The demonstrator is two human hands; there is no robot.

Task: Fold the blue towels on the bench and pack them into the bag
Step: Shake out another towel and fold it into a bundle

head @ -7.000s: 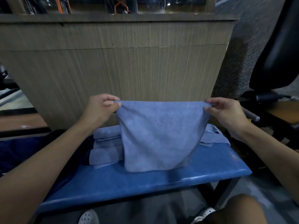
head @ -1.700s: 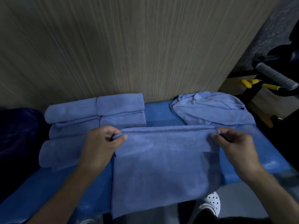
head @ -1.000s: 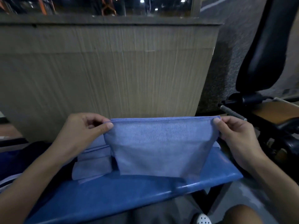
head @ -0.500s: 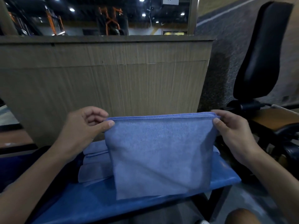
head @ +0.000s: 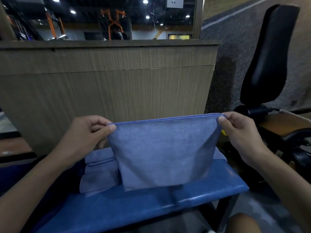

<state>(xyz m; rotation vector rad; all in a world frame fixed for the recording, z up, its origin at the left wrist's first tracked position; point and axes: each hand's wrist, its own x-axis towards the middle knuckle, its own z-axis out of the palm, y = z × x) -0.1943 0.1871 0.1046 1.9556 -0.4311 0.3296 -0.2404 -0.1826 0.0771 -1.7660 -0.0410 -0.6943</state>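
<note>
The towel (head: pixel 165 148) hung over the tabletop (head: pixel 151 209) between the left hand (head: pixel 84 137) and the right hand (head: pixel 240 137). Folded towels (head: pixel 99 175) lay on the tabletop behind it, to the left. A wall (head: pixel 117 91) stood behind them.

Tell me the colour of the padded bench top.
Glossy blue bench top, seen best in the head view.
</note>
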